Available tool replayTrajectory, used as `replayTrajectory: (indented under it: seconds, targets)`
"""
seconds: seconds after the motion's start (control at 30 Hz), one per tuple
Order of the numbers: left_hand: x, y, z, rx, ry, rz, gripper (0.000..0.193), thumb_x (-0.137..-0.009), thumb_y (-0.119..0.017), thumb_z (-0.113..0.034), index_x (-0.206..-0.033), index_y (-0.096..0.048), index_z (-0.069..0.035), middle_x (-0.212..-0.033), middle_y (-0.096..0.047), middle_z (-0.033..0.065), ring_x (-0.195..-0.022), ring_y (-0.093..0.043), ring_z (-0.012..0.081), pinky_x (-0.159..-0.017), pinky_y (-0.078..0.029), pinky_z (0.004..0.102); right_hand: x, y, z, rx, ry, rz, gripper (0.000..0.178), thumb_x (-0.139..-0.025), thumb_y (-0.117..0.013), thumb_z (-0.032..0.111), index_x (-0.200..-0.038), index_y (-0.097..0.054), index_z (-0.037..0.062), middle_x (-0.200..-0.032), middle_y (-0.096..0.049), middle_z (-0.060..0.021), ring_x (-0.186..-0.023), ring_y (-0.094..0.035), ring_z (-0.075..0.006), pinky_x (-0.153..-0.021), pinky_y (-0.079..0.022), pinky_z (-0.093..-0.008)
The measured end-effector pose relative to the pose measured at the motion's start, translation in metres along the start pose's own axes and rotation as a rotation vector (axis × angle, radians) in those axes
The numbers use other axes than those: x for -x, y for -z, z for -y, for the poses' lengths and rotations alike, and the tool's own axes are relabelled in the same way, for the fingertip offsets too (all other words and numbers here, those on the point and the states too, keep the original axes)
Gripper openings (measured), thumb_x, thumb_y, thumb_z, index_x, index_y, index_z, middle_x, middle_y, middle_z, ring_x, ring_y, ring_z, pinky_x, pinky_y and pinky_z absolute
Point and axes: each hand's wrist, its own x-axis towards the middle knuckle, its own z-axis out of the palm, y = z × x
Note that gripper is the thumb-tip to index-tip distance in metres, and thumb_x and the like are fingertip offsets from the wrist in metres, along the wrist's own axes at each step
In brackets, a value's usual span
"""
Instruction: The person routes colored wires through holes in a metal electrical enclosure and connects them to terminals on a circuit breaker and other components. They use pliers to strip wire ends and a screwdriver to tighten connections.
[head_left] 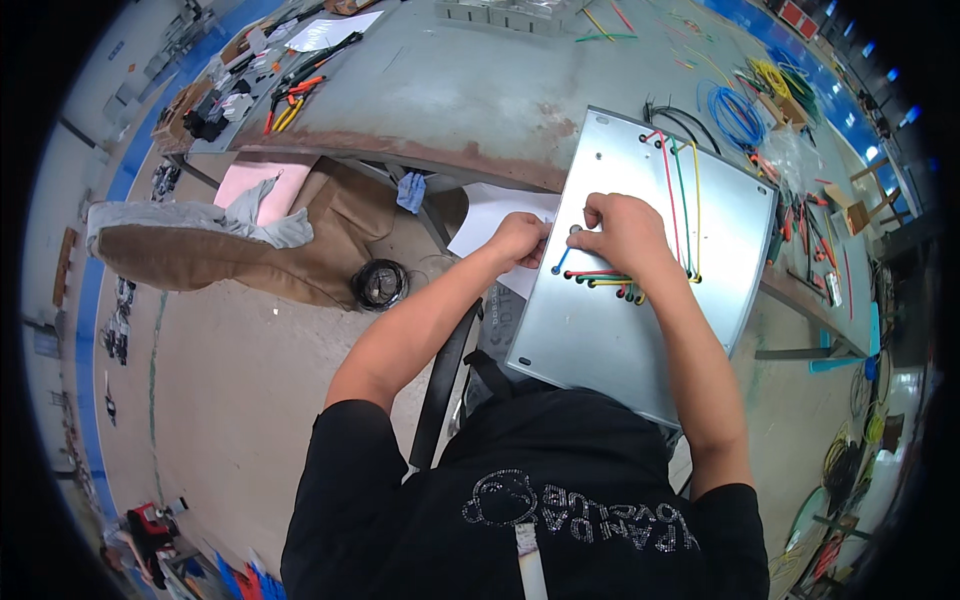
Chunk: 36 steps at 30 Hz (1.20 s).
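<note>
A pale metal panel (640, 350) lies tilted across my lap, its upper part against the table edge. Red (668, 190), green (683, 200) and yellow (697, 205) wires run down its face and turn left, passing through holes with dark grommets. A short blue wire (563, 257) lies near the panel's left edge. My right hand (627, 235) is over the panel, thumb and fingers closed round the upper end of the blue wire. My left hand (520, 240) is curled at the panel's left edge; its fingertips are partly hidden, so what they hold cannot be made out.
On the table (430, 90) lie pliers with orange and yellow handles (290, 103) at the left. A blue wire coil (735, 115) and more tools (800, 225) are at the right. A brown chair (180, 255) and a black cable coil (380, 284) are to the left.
</note>
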Motion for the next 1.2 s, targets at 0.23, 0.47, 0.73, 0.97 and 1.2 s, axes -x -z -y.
replayTrajectory:
  seconds: [0.23, 0.47, 0.73, 0.97, 1.2]
  targets:
    - [0.083, 0.014, -0.037, -0.162, -0.076, 0.341, 0.047, -0.102, -0.071, -0.053, -0.125, -0.070, -0.013, -0.106, -0.073, 0.0007, -0.090, -0.069, 0.0109, -0.078, -0.059, 0.0326, -0.006, 0.001, -0.005, 0.053, -0.044, 0.085, 0.038, -0.073, -0.090, 0.039, -0.078, -0.069, 0.0087, -0.076, -0.071, -0.0116, -0.079, -0.070, -0.0327, -0.072, -0.053, -0.0448]
    - [0.061, 0.008, -0.019, -0.011, -0.032, 0.415, 0.032, -0.098, -0.082, -0.038, -0.116, -0.078, -0.012, -0.099, -0.077, -0.0032, -0.086, -0.070, 0.0073, -0.075, -0.055, 0.0282, -0.022, 0.009, 0.008, 0.199, -0.057, 0.225, 0.037, -0.073, -0.093, 0.040, -0.089, -0.083, 0.0090, -0.090, -0.079, -0.0116, -0.092, -0.076, -0.0322, -0.080, -0.061, -0.0431]
    - [0.057, 0.001, -0.009, -0.007, -0.076, 0.390, 0.022, -0.098, -0.082, -0.031, -0.104, -0.079, -0.009, -0.092, -0.078, -0.0005, -0.075, -0.068, 0.0068, -0.062, -0.051, 0.0252, -0.028, 0.015, 0.021, 0.288, -0.082, 0.332, 0.042, -0.074, -0.093, 0.037, -0.096, -0.083, 0.0021, -0.097, -0.080, -0.0165, -0.095, -0.077, -0.0343, -0.084, -0.063, -0.0437]
    - [0.052, 0.002, -0.009, -0.089, -0.117, 0.376, 0.029, -0.099, -0.081, -0.036, -0.110, -0.079, -0.009, -0.098, -0.078, -0.0006, -0.084, -0.070, 0.0079, -0.078, -0.055, 0.0283, -0.031, 0.016, 0.006, 0.243, -0.029, 0.371, 0.038, -0.077, -0.091, 0.037, -0.097, -0.083, 0.0056, -0.094, -0.081, -0.0142, -0.093, -0.078, -0.0333, -0.079, -0.062, -0.0430]
    - [0.059, -0.008, -0.036, -0.126, -0.066, 0.262, 0.051, -0.095, -0.083, -0.048, -0.119, -0.076, -0.003, -0.104, -0.079, 0.0062, -0.092, -0.072, 0.0134, -0.086, -0.056, 0.0315, 0.070, 0.074, -0.051, -0.579, -0.034, -0.051, 0.025, -0.091, -0.082, 0.021, -0.087, -0.074, -0.0026, -0.071, -0.066, -0.0057, -0.068, -0.059, -0.0145, -0.065, -0.049, -0.0330]
